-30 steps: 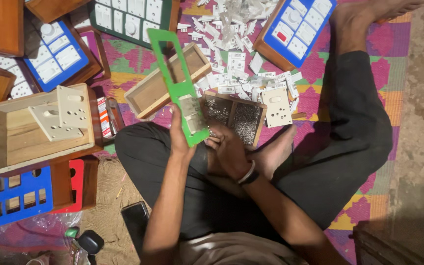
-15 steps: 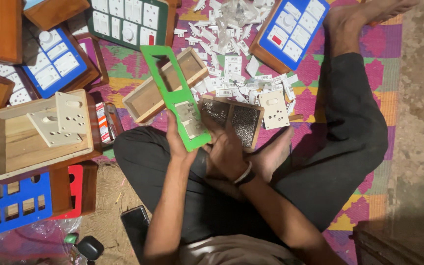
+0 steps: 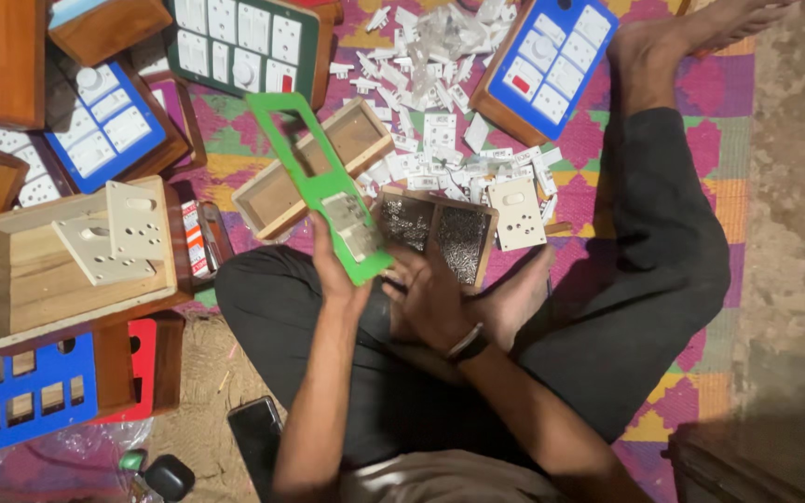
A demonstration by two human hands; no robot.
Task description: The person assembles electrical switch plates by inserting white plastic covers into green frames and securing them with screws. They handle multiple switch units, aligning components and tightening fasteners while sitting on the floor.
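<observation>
My left hand [image 3: 335,272] grips the near end of a long green faceplate [image 3: 309,177] with rectangular cut-outs; a pale switch piece [image 3: 351,224] sits in its lowest opening. My right hand [image 3: 432,296] hovers beside that end, fingers curled, over my lap. Just beyond it lies a small wooden tray of dark screws [image 3: 440,237]. A beige socket module [image 3: 517,212] lies to the right of the tray.
Wooden boxes [image 3: 67,270] with beige socket plates stand at left, with blue [image 3: 25,396] and red [image 3: 142,368] faceplates below. Finished blue switchboards [image 3: 552,61] and a green one [image 3: 239,42] lie beyond a heap of white switch parts [image 3: 440,56]. A phone [image 3: 255,428] lies by my knee.
The green faceplate has tilted and shifted slightly left in my left hand. My right hand has drawn back a little from the plate's near end.
</observation>
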